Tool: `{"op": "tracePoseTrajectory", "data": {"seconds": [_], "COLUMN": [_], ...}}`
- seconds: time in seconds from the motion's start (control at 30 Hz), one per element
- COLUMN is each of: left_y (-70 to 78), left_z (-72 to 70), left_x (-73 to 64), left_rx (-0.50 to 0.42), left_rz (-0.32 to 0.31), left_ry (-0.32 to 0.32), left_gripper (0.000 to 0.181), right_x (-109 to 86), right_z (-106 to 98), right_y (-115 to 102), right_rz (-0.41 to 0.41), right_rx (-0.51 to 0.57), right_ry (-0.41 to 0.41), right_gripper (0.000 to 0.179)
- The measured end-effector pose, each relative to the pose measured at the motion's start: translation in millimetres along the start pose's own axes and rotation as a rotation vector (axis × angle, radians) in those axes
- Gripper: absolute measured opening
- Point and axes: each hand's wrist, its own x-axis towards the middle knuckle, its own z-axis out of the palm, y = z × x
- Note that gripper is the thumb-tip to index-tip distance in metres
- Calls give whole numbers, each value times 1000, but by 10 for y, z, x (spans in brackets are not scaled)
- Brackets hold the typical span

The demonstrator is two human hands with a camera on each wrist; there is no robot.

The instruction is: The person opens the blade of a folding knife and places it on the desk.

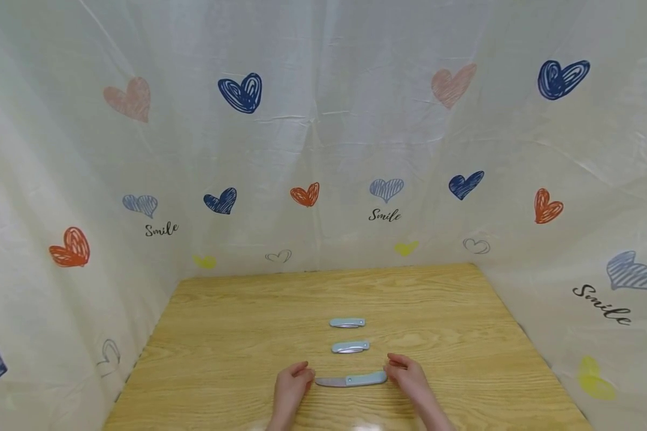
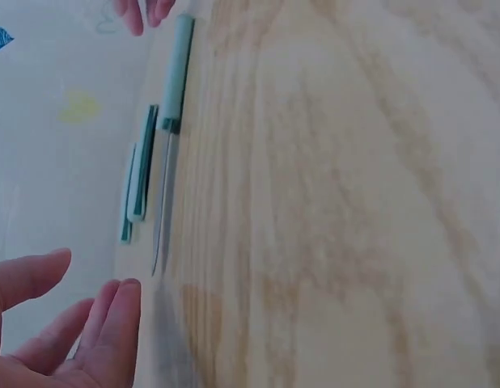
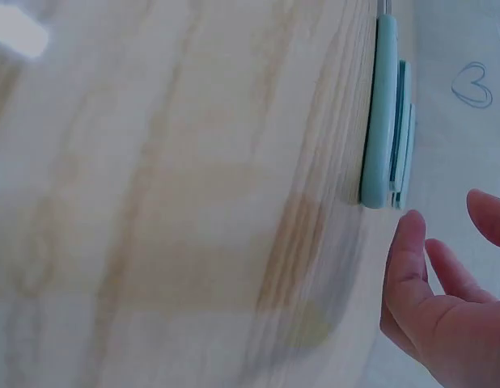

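Observation:
An unfolded folding knife (image 1: 365,379) with a pale blue-green handle lies on the wooden table, its blade pointing left. My left hand (image 1: 293,386) is beside the blade tip, thumb and fingers apart and holding nothing, as the left wrist view shows. By the handle's end is my right hand (image 1: 408,377); in the right wrist view its fingers (image 3: 408,250) are spread and hold nothing, with a small gap to the handle. Beyond the open knife lie two folded knives of the same colour, a nearer one (image 1: 350,347) and a farther one (image 1: 347,322).
The wood-grain table (image 1: 237,323) is enclosed at the back and sides by a pale curtain (image 1: 313,149) printed with hearts and the word "Smile". The hands work near the table's front edge.

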Motion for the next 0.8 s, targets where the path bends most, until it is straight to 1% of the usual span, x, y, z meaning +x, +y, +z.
{"op": "tracePoseTrajectory", "data": {"seconds": [0.13, 0.2, 0.23, 0.33, 0.47, 0.53, 0.63, 0.8], "left_y": [73, 96, 107, 128, 122, 111, 102, 103], "left_z": [93, 164, 201, 311, 425, 465, 509, 550], "left_x": [121, 182, 212, 285, 345, 363, 385, 409], "left_rx": [0, 1, -2, -19, -77, -99, -114, -104], "left_rz": [45, 63, 61, 47, 1, -12, -30, -45], "left_ry": [-9, -23, -32, -53, -38, -26, -11, 30], "left_gripper": [37, 35, 35, 33, 31, 29, 26, 24], "right_x": [115, 184, 222, 330, 440, 479, 512, 512], "right_z": [38, 68, 84, 133, 200, 228, 257, 283], "right_y": [-102, -137, -148, -170, -167, -152, -139, -133], "right_rz": [-85, -112, -114, -97, -52, -45, -55, -70], "right_rx": [-124, -152, -161, -150, -126, -112, -112, -118], "right_ry": [-3, -22, -31, -65, -113, -129, -127, -109], "right_gripper": [40, 40, 39, 40, 41, 41, 40, 39]}}
